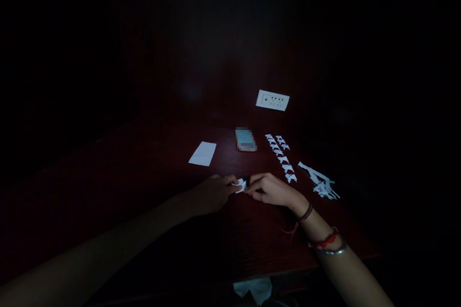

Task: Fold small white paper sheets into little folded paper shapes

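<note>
we do best to steady the small white paper [241, 185] with our left hand [214, 194] and work its edge lightly with our right hand [272, 189], keeping any crease straight. it lies between both hands' fingertips: our left thumb and forefinger grip its left side; our bent right fingers meet its right, whether pinching we cannot tell.
</note>
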### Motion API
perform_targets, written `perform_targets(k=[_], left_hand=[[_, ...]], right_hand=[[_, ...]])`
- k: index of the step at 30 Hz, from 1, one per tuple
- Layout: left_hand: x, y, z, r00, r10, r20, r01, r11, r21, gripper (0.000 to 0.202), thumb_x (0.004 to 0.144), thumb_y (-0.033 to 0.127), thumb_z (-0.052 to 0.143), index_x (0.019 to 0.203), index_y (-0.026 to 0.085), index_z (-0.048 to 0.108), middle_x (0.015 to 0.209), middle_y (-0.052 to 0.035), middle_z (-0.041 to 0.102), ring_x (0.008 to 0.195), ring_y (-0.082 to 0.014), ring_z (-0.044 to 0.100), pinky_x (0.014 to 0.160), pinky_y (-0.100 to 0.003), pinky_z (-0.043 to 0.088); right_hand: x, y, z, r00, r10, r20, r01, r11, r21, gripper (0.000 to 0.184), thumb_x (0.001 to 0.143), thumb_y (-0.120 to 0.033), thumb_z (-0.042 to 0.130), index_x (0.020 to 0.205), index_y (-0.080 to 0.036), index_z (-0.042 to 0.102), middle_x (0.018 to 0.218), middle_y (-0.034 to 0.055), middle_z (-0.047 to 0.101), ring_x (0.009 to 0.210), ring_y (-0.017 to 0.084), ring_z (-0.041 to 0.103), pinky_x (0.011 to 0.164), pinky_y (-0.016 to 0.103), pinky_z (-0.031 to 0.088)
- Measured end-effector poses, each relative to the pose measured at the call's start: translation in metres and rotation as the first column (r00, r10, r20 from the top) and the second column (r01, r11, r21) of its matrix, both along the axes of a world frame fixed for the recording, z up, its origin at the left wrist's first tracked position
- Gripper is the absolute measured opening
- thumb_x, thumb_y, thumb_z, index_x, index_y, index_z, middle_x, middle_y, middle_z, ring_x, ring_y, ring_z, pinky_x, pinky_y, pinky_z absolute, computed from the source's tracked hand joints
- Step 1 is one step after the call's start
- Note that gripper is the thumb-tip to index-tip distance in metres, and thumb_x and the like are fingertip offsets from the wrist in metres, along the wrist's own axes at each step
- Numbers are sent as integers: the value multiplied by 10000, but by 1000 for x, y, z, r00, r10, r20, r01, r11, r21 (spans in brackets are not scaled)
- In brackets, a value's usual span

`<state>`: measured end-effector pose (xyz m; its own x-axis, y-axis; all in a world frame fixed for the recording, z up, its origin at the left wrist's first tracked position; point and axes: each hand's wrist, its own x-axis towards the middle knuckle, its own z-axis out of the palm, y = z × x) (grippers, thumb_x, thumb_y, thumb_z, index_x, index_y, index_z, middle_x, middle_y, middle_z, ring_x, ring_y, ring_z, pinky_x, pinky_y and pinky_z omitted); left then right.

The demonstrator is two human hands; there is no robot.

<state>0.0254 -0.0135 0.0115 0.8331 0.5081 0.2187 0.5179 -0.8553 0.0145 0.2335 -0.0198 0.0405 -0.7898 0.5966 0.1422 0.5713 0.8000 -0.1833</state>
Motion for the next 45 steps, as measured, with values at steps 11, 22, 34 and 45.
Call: perform_targets(k=[11, 22, 34, 45], left_hand=[[2, 0, 2, 1000, 8, 20, -8, 1000, 11, 455, 726, 51, 367, 1142, 235, 385, 1117, -33, 424, 955, -167, 423, 723, -269, 310], [-2, -4, 5, 996, 29, 88, -27, 1000, -15, 415, 710, 39, 356, 1080, 216, 421, 1059, -20, 450, 904, -150, 458, 720, -267, 327], [0, 5, -2, 917, 77, 391, 1, 981, -195, 305, 703, 45, 385, 979, 174, 384, 1005, -31, 426, 879, -121, 453, 778, -254, 365], [1, 10, -1, 889, 74, 452, 56, 961, -269, 255, 749, 92, 387, 987, 183, 393, 968, -26, 452, 824, -119, 498, 760, -271, 383]], right_hand=[[-6, -2, 0, 995, -69, 71, 62, 993, 96, 171, 755, -158, 444, 822, -169, 601, 830, 25, 540, 720, 98, 506, 661, 194, 346], [0, 0, 7, 994, -97, -51, 100, 993, 61, 190, 733, -142, 453, 831, -163, 615, 799, 20, 558, 705, 99, 510, 673, 198, 367], [3, 3, 1, 988, -99, -122, 106, 993, 54, 250, 744, -200, 480, 975, -187, 574, 835, 29, 537, 739, 109, 499, 685, 214, 382], [-2, -2, 3, 992, -47, -115, 53, 997, 48, 309, 723, -272, 522, 1024, -204, 539, 892, 28, 521, 783, 118, 494, 719, 221, 379]])
